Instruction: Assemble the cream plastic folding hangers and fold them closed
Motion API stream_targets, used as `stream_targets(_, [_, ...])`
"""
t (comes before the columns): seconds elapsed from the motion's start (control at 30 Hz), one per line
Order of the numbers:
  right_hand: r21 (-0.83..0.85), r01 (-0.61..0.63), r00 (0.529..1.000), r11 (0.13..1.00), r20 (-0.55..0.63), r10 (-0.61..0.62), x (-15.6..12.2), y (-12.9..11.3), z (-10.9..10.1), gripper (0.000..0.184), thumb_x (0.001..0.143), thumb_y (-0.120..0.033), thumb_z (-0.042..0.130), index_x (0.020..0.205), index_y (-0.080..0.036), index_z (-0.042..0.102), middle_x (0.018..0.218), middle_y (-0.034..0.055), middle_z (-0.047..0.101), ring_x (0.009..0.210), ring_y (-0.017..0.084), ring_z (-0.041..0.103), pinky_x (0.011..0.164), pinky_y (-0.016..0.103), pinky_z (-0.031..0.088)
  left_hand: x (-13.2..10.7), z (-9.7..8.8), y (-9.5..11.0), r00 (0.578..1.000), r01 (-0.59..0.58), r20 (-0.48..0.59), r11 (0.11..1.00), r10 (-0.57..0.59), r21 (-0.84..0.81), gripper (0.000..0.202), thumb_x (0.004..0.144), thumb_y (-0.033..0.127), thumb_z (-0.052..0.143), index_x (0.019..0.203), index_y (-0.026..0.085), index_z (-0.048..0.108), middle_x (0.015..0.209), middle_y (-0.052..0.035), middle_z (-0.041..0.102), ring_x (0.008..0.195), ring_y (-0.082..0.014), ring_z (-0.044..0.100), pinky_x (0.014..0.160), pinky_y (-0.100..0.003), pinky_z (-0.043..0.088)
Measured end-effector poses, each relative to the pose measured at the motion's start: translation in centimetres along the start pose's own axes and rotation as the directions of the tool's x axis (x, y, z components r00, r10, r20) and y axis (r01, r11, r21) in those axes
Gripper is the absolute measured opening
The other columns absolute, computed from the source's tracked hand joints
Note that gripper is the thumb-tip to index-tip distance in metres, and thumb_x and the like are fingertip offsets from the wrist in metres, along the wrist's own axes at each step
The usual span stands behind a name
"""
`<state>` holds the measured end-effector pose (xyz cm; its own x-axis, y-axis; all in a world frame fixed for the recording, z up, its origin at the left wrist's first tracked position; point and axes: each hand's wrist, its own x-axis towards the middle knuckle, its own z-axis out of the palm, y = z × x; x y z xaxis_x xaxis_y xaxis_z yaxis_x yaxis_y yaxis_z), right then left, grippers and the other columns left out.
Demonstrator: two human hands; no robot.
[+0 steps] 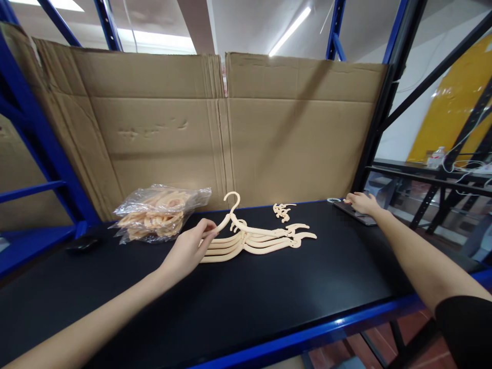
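A small stack of cream plastic hangers (261, 238) lies on the black tabletop (269, 302), hooks pointing to the back. My left hand (190, 251) pinches the left end of the stack between thumb and fingers. Far out to the right, my right hand (361, 202) rests with fingers flat on a dark, flat device (355, 212) at the table's back right corner. A few small cream clip pieces (283, 210) lie just behind the hangers.
A clear plastic bag (159, 210) of more cream hangers sits at the back left. Cardboard sheets (230, 128) wall off the rear. Blue rack posts (34, 133) stand at the left, and a blue rail (307, 335) edges the table's front. A small black object (82, 243) lies at far left.
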<state>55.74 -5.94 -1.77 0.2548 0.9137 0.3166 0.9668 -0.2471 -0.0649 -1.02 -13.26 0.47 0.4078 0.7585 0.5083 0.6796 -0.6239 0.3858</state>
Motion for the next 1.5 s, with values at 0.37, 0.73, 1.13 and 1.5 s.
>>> stream_targets(0.37, [0.114,0.075,0.921,0.991,-0.388,-0.025,0.6,-3.8,-6.2,0.022,0.085,-0.018,0.046,0.093,-0.013,0.066,0.107,0.0183,0.060,0.107,0.036,0.050,0.082,0.048,0.042,-0.4,0.3,-1.0,0.999,0.011,-0.031,0.999,-0.012,-0.033,0.020,0.092,0.042,0.042,0.094,0.023,0.048,0.093,-0.0048,0.068,0.093,-0.0239,0.068,0.079,-0.033,0.053])
stream_targets(0.73, [0.830,0.360,0.931,0.427,-0.346,-0.113,-8.3,-21.3,-3.5,0.032,0.086,-0.042,0.046,0.087,-0.016,0.064,0.063,0.0040,0.067,0.058,0.016,0.059,0.055,0.027,0.043,-1.3,0.1,-1.0,1.000,0.008,-0.022,0.999,-0.007,0.049,0.016,0.092,0.036,0.040,0.096,0.022,0.047,0.091,-0.0039,0.066,0.083,-0.0217,0.067,0.072,-0.032,0.051])
stream_targets(1.13, [0.967,-0.228,0.954,-0.109,0.200,-0.224,-14.4,-23.2,-3.2,0.038,0.055,-0.033,0.085,0.076,-0.019,0.057,0.069,0.0028,0.067,0.054,0.011,0.052,0.051,0.026,0.042,-2.3,1.5,-1.9,0.998,0.002,-0.060,1.000,-0.002,0.005,0.009,0.091,0.031,0.046,0.091,0.022,0.048,0.087,-0.0013,0.064,0.081,-0.0187,0.066,0.070,-0.029,0.052])
stream_targets(1.5, [0.934,-0.350,0.836,-0.075,0.275,-0.476,-14.6,-22.9,-3.0,0.029,0.064,-0.030,0.081,0.075,-0.015,0.059,0.072,0.0004,0.061,0.064,0.009,0.057,0.065,0.025,0.047,-2.8,2.3,-1.4,0.991,-0.102,-0.089,0.994,0.098,-0.043,0.014,0.090,0.028,0.050,0.099,0.021,0.057,0.095,-0.0032,0.070,0.087,-0.0182,0.069,0.077,-0.029,0.056])
